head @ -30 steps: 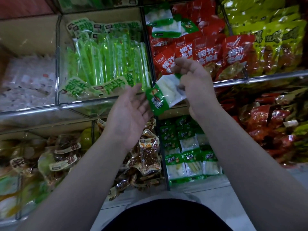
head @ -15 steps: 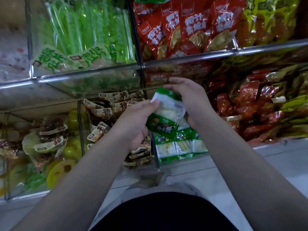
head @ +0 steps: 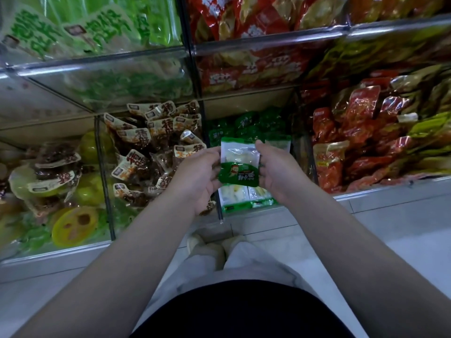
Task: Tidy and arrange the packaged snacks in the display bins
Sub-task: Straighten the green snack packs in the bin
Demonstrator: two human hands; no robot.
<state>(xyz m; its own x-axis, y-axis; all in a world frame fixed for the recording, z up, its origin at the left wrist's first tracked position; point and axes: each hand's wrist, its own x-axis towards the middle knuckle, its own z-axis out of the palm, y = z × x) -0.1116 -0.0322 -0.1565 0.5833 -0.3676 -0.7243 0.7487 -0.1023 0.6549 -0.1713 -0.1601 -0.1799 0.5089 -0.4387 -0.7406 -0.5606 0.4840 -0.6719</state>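
Note:
A small green-and-clear snack packet (head: 238,164) with pale contents is upright between both hands, just above the lower middle bin. My left hand (head: 197,178) holds its left edge and my right hand (head: 278,173) holds its right edge, fingers curled round the sides. Below and behind it lie several matching green packets (head: 246,128) in that lower bin, partly hidden by the hands.
Brown-and-cream snack packets (head: 156,147) fill the bin to the left, red packets (head: 353,142) the bin to the right. Upper bins hold green stick packs (head: 80,28) and red bags (head: 244,23) behind a metal rail (head: 268,42). White tiled floor and my feet (head: 214,245) lie below.
The view tilted down from the upper shelf to the lower bins. The packet came down with my right hand, and my left hand took hold of its other edge.

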